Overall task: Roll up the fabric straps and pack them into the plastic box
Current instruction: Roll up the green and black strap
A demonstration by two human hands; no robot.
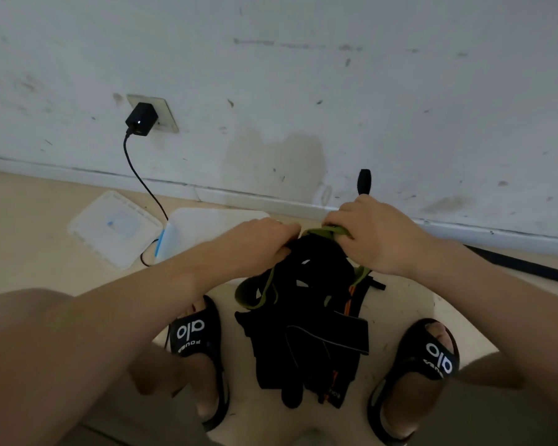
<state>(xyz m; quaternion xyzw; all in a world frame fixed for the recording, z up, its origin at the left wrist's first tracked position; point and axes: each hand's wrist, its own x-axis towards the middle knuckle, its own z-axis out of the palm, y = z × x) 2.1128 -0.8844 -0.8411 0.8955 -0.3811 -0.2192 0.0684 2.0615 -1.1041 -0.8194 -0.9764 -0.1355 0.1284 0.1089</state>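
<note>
A tangled bundle of black fabric straps (316,329) with olive-green (255,294) and orange trim hangs between my knees, over the floor. My left hand (258,239) grips the bundle's top left, fingers curled into the black fabric. My right hand (377,236) grips the top right, pinching a green strap (327,231); a black strap end (364,181) sticks up above it. The translucent plastic box (203,230) stands on the floor behind my left hand, partly hidden by my forearm.
The box's clear lid (113,228) lies flat to the left of it. A black charger (141,119) sits in a wall socket, its cable (142,181) running down to the floor by the box. My sandalled feet (194,336) flank the bundle. A dark strip (522,265) lies at right.
</note>
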